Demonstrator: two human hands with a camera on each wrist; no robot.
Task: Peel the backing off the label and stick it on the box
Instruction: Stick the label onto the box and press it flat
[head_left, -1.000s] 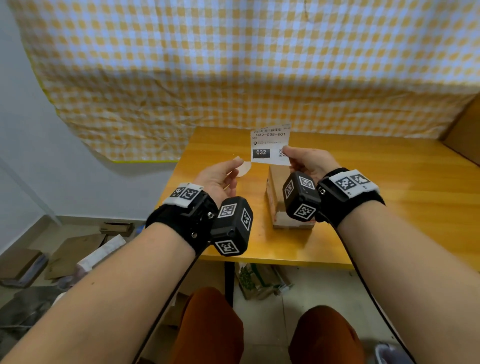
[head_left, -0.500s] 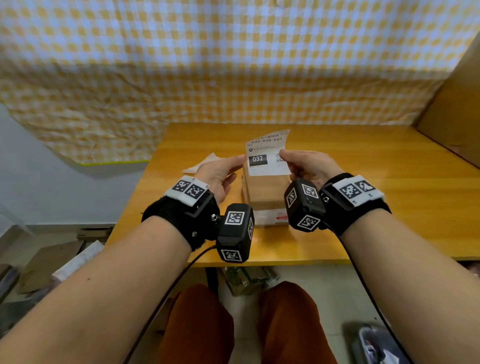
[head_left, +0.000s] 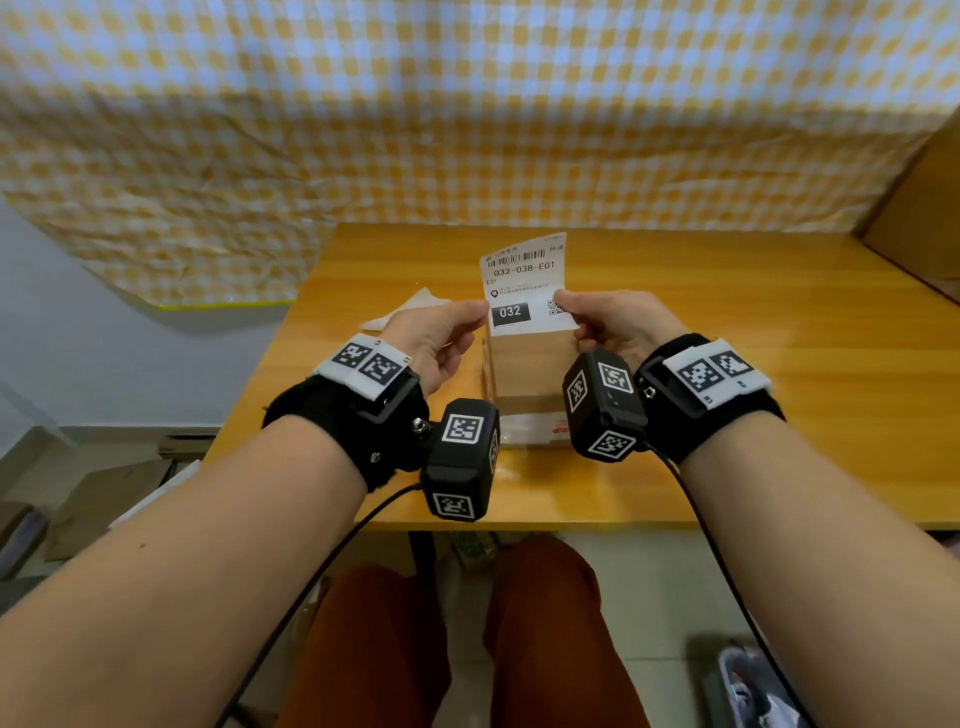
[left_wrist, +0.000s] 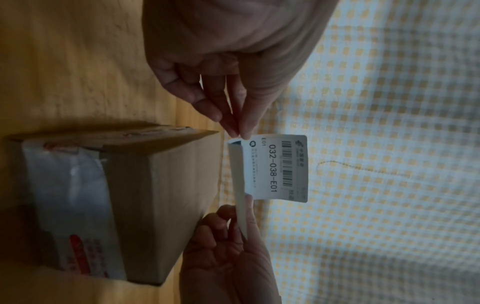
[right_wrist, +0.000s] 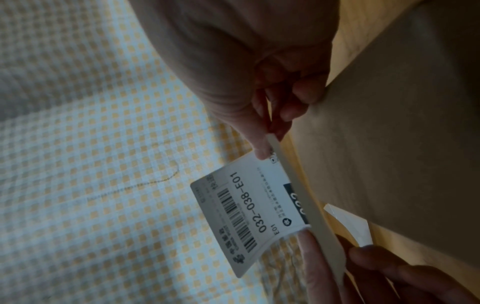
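Observation:
A white shipping label (head_left: 524, 278) printed "032-038-E01" hangs upright in the air over the far end of a brown cardboard box (head_left: 524, 374). My left hand (head_left: 480, 312) pinches its left edge and my right hand (head_left: 562, 304) pinches its right edge. In the left wrist view the label (left_wrist: 275, 168) is bent along its lower part and stands a little clear of the box (left_wrist: 155, 195). The right wrist view shows the label (right_wrist: 246, 211) between both thumbs. The peeled backing (head_left: 410, 309) lies on the table left of the box, also the backing (right_wrist: 355, 224).
The box stands on a yellow wooden table (head_left: 727, 415), near its front edge. A yellow checked cloth (head_left: 467, 130) hangs behind. A large cardboard piece (head_left: 924, 218) stands at the back right. Boxes and clutter lie on the floor at left.
One second ago my left hand held the peeled backing beside the label. The backing now lies on the table and my left hand has taken the label's left edge.

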